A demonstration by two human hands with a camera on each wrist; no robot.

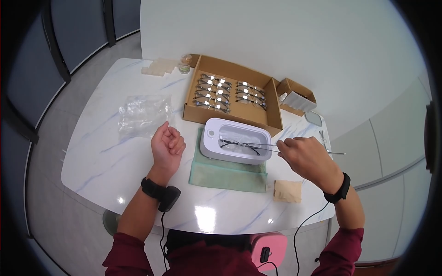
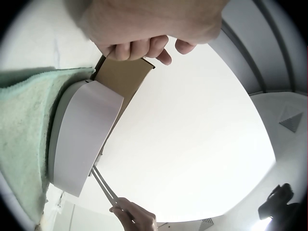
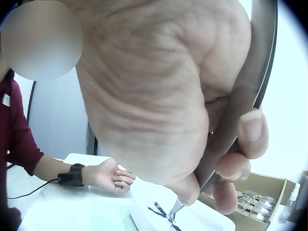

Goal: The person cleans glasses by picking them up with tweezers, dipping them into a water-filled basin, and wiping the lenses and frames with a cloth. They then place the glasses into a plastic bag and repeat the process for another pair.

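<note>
My right hand [image 1: 306, 156] grips long metal tweezers [image 1: 337, 153], whose tail end sticks out past the knuckles. Their tips meet the middle of a pair of dark-framed glasses [image 1: 253, 147] in the basin of a white ultrasonic cleaner [image 1: 235, 157]. In the right wrist view the tweezers [image 3: 260, 53] run across the palm and down to the glasses [image 3: 160, 209]. Left of the cleaner, my left hand [image 1: 168, 146] hangs over the table with loosely curled fingers and holds nothing. Under the cleaner lies a green cloth [image 1: 228, 177].
Behind the cleaner, a shallow cardboard box [image 1: 251, 110] holds rows of glasses. A clear plastic bag [image 1: 142, 115] lies at left, a tan cloth [image 1: 287, 191] at front right. A small carton [image 1: 294, 86], a jar [image 1: 185, 64] and whitish blocks [image 1: 161, 66] stand along the back.
</note>
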